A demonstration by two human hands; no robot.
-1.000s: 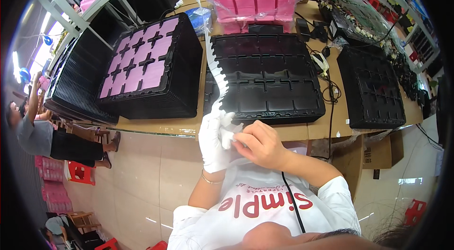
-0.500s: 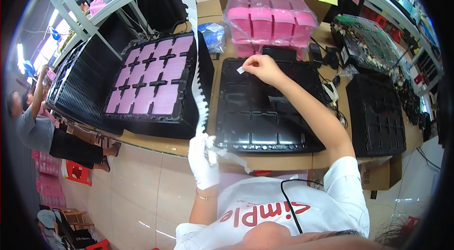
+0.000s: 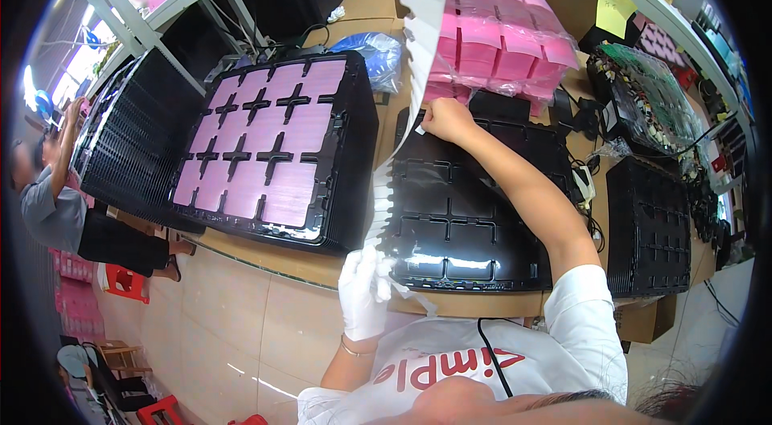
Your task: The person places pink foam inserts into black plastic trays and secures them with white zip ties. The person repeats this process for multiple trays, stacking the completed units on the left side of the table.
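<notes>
My left hand (image 3: 364, 294), in a white glove, is closed around the lower part of a long white strip (image 3: 420, 39) with a toothed edge. The strip rises past the top of the view, and a loose end hangs by the glove. My bare right hand (image 3: 448, 119) pinches a small white sticker-like piece (image 3: 420, 130) at the far left corner of a black plastic tray (image 3: 450, 204). Clear glossy film seems to lie over this tray. To the left, a stack of black trays (image 3: 354, 143) holds pink pieces (image 3: 296, 189) in its top compartments.
Pink blocks in clear wrap (image 3: 515, 47) stand behind the tray. A blue plastic bag (image 3: 374, 55) lies at the back. More black trays stand on the left (image 3: 133, 135) and right (image 3: 651, 224). Circuit boards (image 3: 635, 75) sit at the right. A co-worker (image 3: 52, 208) stands far left.
The view has shifted slightly. The white strip now leans right across the tray's left edge instead of hanging nearly upright. My right hand keeps its pinch near the tray's far left corner.
</notes>
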